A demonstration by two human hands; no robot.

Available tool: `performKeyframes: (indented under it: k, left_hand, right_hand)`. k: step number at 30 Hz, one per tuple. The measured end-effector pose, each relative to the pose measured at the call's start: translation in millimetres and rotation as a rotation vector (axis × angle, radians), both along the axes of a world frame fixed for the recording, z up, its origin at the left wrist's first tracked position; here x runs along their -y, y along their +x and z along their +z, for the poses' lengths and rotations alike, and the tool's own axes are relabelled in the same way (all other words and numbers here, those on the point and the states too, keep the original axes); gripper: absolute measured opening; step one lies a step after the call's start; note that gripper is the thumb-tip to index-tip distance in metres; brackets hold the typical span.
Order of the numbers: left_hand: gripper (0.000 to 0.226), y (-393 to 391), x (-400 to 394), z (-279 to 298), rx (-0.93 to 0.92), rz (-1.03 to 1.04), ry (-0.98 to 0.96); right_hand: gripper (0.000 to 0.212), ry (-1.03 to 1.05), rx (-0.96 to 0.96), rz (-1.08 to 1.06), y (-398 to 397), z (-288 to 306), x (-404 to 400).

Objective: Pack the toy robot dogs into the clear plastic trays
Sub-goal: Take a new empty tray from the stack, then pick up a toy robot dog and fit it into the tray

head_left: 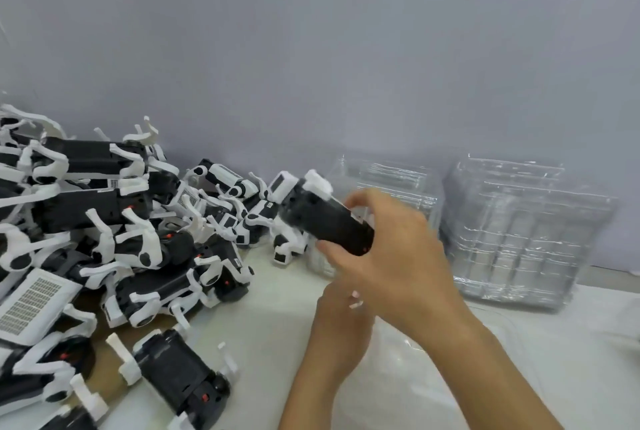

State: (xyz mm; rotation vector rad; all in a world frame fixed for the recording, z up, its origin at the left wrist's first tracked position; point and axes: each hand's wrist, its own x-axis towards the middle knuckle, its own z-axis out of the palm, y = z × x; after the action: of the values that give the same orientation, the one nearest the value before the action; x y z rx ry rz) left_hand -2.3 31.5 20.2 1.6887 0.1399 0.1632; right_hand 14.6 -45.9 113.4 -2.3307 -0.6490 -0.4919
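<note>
My right hand (391, 249) grasps a toy robot dog (322, 218) mid-air, my left hand (341, 312) hidden so I cannot tell its grip; the jutting legs could snag a clear tray (526, 232).

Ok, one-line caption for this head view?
Right hand holds a toy robot dog between the dog pile and stacked clear trays.

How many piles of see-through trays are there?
2. One stack of clear trays stands at the right by the wall; another stack is left of it, partly behind the right hand holding a toy dog. More may be hidden.
</note>
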Motion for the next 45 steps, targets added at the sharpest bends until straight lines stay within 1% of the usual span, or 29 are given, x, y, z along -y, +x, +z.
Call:
performKeyframes:
  k: [2, 4, 6, 9, 11, 14, 17, 20, 22, 25, 27, 30, 34, 36, 38, 42, 45]
  left_hand:
    - [0.022, 3.9, -0.3, -2.7, 0.001, 0.020, -0.003]
    - [0.024, 5.8, 0.0, -0.9, 0.009, 0.080, -0.040]
    - [0.026, 8.9, -1.8, -2.7, 0.007, 0.116, -0.064]
    - [0.025, 12.3, -4.2, -4.4, -0.010, 0.133, -0.072]
    - [0.024, 15.5, -5.4, -5.9, -0.024, 0.137, -0.086]
    - [0.026, 18.0, -5.8, -5.6, -0.052, 0.135, -0.105]
    - [0.026, 19.9, -6.3, -6.9, -0.066, 0.145, -0.127]
    - [0.026, 20.7, -6.5, -8.7, -0.069, 0.164, -0.134]
    - [0.030, 21.5, -6.5, -9.9, -0.073, 0.168, -0.132]
    - [0.030, 22.6, -5.5, -9.9, -0.072, 0.175, -0.143]
    - [0.028, 23.1, -5.2, -9.8, -0.073, 0.180, -0.156]
    - [0.024, 23.0, -5.4, -8.8, -0.087, 0.160, -0.165]
    - [0.018, 21.8, -4.5, -6.2, -0.093, 0.125, -0.203]
    - [0.020, 21.3, -3.6, -4.8, -0.097, 0.117, -0.207]
    - [0.022, 22.0, -3.4, -4.5, -0.095, 0.126, -0.214]
    - [0.026, 23.7, -5.0, -6.7, -0.092, 0.163, -0.218]
    - [0.024, 24.1, -6.0, -8.9, -0.081, 0.151, -0.205]
  right_hand:
    - [0.040, 0.231, -0.117, -0.004, 4.6, 1.4, 25.1]
    - [0.040, 0.364, -0.177, -0.017, 8.7, -0.5, 52.6]
    - [0.038, 0.426, -0.226, -0.023, 9.3, -4.0, 77.9]
    - [0.031, 0.445, -0.296, -0.030, 11.1, -11.2, 104.8]
    - [0.028, 0.426, -0.336, -0.060, 14.8, -14.7, 115.2]
    - [0.034, 0.355, -0.328, -0.112, 20.8, -17.4, 126.8]
    - [0.035, 0.358, -0.298, -0.081, 23.5, -19.9, 130.5]
    - [0.025, 0.373, -0.302, -0.022, 26.0, -25.8, 124.1]
    - [0.016, 0.298, -0.304, 0.012, 27.8, -30.5, 117.9]
    - [0.014, 0.178, -0.292, 0.088, 28.0, -34.9, 109.4]
    - [0.021, 0.119, -0.272, 0.137, 26.8, -35.3, 105.3]
    - [0.029, 0.007, -0.272, 0.127, 26.0, -35.3, 103.6]
    - [0.024, -0.074, -0.298, 0.145, 24.4, -39.8, 100.2]
    - [0.021, -0.092, -0.323, 0.154, 23.6, -44.5, 95.4]
    - [0.022, -0.122, -0.332, 0.121, 24.6, -48.7, 92.5]
    - [0.026, -0.211, -0.249, 0.008, 28.9, -50.3, 97.1]
    - [0.031, -0.227, -0.271, 0.005, 29.5, -50.5, 99.7]
